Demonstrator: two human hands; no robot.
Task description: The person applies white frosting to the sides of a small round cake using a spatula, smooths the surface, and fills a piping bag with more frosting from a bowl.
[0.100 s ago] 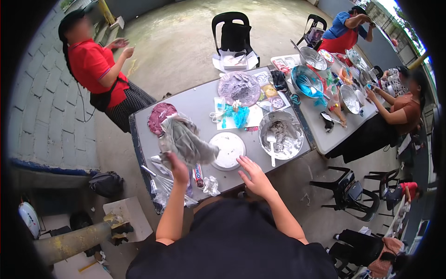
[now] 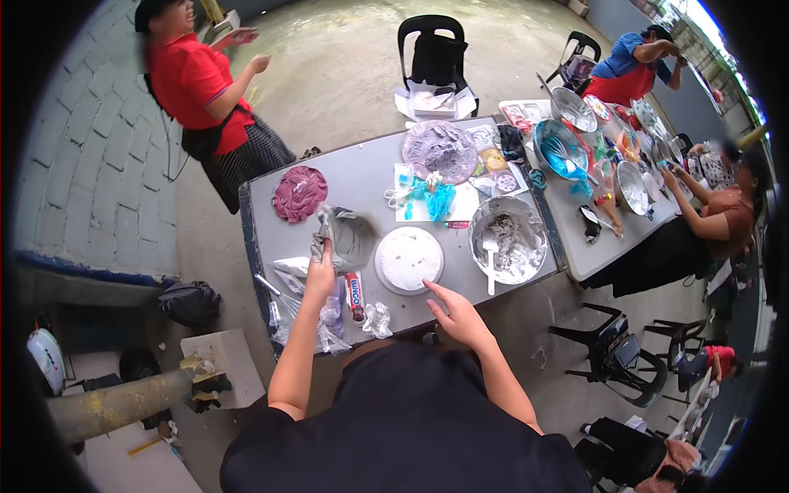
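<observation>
My left hand point(image 2: 321, 275) is closed on a crumpled grey cloth point(image 2: 348, 237), raised over the left part of the grey table; part of the cloth is blurred. Just to its right lies a round white disc point(image 2: 409, 260) with a few dark specks on top. My right hand point(image 2: 461, 316) has its fingers apart, holding nothing, with the fingertips close to the disc's near right edge. Whether they touch it, I cannot tell. A mauve, crumpled round piece point(image 2: 299, 194) rests beyond the cloth.
A metal bowl point(image 2: 534, 267) with grey cream and a white spatula point(image 2: 491, 261) stands at right. Farther back is a lilac-smeared round point(image 2: 440, 152) beside blue plastic point(image 2: 432, 200). Whisks point(image 2: 283, 297), a red-and-blue tube point(image 2: 355, 297) and crumpled plastic point(image 2: 377, 320) lie near left. A person in red stands at far left.
The grey cloth has swung leftward and bunched up in my left hand, uncovering more of the mauve piece. My right hand stays beside the disc. The whole view has shifted slightly.
</observation>
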